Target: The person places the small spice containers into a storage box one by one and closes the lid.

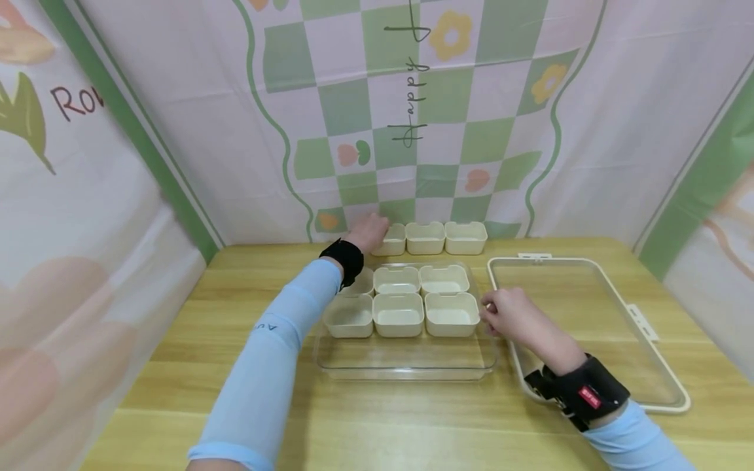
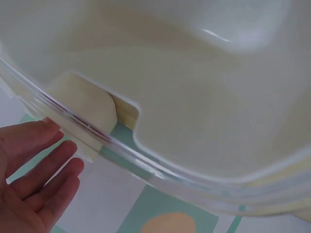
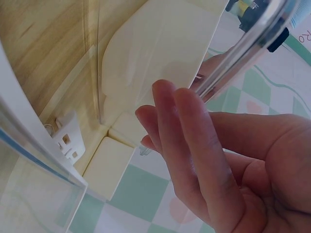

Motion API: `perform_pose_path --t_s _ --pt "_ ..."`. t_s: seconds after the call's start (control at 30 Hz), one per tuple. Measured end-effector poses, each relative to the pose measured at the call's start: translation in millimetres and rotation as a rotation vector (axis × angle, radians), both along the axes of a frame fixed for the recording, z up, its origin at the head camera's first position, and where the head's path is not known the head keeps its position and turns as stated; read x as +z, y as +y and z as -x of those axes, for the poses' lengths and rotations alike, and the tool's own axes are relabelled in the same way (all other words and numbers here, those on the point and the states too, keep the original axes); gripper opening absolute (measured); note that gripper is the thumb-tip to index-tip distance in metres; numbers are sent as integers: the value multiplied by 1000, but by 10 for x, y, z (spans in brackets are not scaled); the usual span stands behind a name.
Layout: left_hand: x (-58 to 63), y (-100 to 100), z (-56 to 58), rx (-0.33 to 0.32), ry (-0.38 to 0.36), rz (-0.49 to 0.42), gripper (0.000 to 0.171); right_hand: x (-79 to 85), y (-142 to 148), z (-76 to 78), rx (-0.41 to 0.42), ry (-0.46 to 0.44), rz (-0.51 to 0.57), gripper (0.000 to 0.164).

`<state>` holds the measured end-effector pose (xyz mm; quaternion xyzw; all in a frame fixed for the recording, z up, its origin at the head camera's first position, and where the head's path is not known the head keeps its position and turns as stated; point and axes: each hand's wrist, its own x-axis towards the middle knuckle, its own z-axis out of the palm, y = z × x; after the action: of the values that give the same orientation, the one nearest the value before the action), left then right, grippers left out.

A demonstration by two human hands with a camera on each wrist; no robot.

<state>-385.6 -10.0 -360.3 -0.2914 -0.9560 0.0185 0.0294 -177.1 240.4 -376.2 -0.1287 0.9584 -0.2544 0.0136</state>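
My left hand [image 1: 368,233] reaches to the back edge of the table, beside the leftmost cream cup [image 1: 391,241] of a row there. In the left wrist view its fingers [image 2: 58,179] are loosely bent, fingertips right by that cup. Below the wrist stands a clear plastic bin [image 1: 406,374] holding two rows of cream cups; the left forearm partly covers the back left one. My right hand [image 1: 508,313] hovers at the bin's right wall, by the front right cup [image 1: 452,315]. Its fingers [image 3: 192,141] are loosely curled with nothing between them.
A clear lid with a cream rim [image 1: 612,294] and white clips [image 1: 642,322] lies on the wooden table [image 1: 194,366] at the right, partly under the right wrist. Two more cream cups [image 1: 465,238] stand in the back row. A patterned cloth [image 1: 436,118] hangs behind the table.
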Motion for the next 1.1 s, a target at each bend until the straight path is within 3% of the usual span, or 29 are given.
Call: perform_pose_path --t_s 0.2,0.73,1.1 --pt "-14 -8 33 9 -39 50 12 3 -14 -12 7 5 -10 14" --pt "-44 -35 57 9 -40 34 16 -12 -23 -9 13 44 -28 11" --pt "69 -8 63 -35 41 93 16 6 -12 -12 15 44 -44 13"
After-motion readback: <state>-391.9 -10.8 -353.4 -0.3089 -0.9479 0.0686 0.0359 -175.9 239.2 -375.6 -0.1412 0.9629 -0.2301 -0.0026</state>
